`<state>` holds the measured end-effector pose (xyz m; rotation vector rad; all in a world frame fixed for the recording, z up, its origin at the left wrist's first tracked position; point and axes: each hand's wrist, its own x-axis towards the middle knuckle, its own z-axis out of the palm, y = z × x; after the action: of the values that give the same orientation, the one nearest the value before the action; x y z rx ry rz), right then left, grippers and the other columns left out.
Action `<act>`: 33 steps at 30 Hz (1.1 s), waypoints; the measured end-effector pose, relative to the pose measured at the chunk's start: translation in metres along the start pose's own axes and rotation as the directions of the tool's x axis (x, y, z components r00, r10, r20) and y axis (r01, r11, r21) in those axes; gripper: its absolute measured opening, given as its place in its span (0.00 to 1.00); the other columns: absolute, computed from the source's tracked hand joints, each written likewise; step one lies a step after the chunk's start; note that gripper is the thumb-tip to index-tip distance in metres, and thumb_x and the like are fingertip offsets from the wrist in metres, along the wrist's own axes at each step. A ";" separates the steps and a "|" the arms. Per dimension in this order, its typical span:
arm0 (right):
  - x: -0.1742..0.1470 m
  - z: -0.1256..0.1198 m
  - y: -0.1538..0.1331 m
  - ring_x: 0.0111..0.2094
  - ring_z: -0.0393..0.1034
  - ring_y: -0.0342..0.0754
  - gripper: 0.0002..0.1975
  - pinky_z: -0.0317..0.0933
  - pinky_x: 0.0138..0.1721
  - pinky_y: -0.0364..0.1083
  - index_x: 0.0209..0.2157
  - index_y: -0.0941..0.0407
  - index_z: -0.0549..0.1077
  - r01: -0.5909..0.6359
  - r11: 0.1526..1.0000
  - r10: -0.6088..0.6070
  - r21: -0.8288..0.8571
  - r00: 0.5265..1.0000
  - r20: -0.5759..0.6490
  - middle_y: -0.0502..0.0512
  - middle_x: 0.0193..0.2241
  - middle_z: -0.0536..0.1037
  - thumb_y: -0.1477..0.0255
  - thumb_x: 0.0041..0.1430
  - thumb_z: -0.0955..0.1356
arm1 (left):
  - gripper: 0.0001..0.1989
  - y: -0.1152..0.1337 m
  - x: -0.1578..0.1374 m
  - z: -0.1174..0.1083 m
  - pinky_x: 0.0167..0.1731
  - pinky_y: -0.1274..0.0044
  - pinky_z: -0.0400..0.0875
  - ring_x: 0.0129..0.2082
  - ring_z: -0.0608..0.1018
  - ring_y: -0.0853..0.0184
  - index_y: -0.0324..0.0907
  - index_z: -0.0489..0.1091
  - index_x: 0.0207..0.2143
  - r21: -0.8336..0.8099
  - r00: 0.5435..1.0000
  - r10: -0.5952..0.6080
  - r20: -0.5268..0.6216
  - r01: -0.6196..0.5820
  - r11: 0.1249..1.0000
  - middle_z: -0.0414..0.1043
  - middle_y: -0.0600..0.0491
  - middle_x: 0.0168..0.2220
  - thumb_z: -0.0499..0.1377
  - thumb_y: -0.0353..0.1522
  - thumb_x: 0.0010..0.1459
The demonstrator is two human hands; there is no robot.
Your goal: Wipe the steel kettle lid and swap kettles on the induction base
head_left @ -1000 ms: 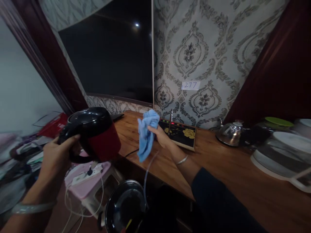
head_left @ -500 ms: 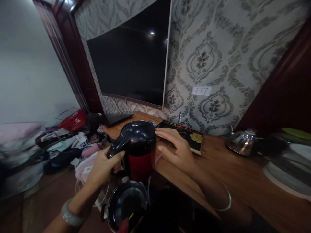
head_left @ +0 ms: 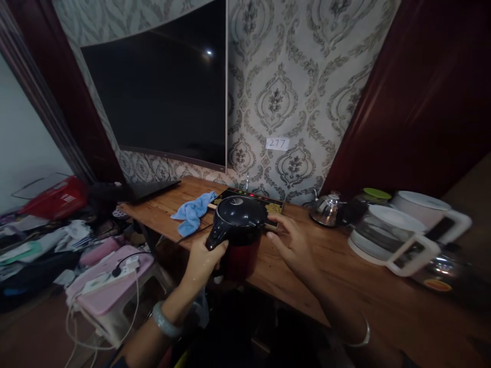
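Note:
A red electric kettle (head_left: 241,258) with a black lid and black handle is upright in front of me, over the near edge of the wooden table (head_left: 307,266). My left hand (head_left: 205,258) is wrapped round its handle. At the kettle's right side is my right hand (head_left: 289,237), fingers apart, with the fingertips close to the lid's rim; whether they touch it I cannot tell. Behind the kettle lies a black tray-like panel (head_left: 274,207) with a gold flower and small lights. A crumpled blue cloth (head_left: 194,212) rests to the left of it.
To the right stand a small steel kettle (head_left: 326,208), a clear jug with a white handle (head_left: 383,232) and other pots. A laptop (head_left: 153,190) sits at the table's left end. On the left, a pink stool (head_left: 111,294) bears a power strip with loose cables.
My view has swung right. The kettle, held by its handle, has moved right with both hands. The pan below it has gone from view, and the blue cloth now shows fully.

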<state>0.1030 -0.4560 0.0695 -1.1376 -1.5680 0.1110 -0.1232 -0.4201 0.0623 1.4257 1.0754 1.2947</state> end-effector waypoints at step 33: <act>0.009 -0.018 0.045 0.53 0.75 0.57 0.17 0.68 0.55 0.59 0.52 0.53 0.76 0.158 0.938 -0.235 -0.309 0.944 -0.231 0.62 0.53 0.80 0.62 0.69 0.65 | 0.19 -0.004 0.011 0.070 0.12 0.82 0.55 0.10 0.63 0.74 0.43 0.63 0.20 -0.052 0.980 -0.067 0.185 0.077 0.996 0.60 0.60 0.11 0.66 0.46 0.42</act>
<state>0.1450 -0.4353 0.0548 -1.1534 -1.4770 -0.4025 -0.0525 -0.4130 0.0581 1.4189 0.9493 1.1112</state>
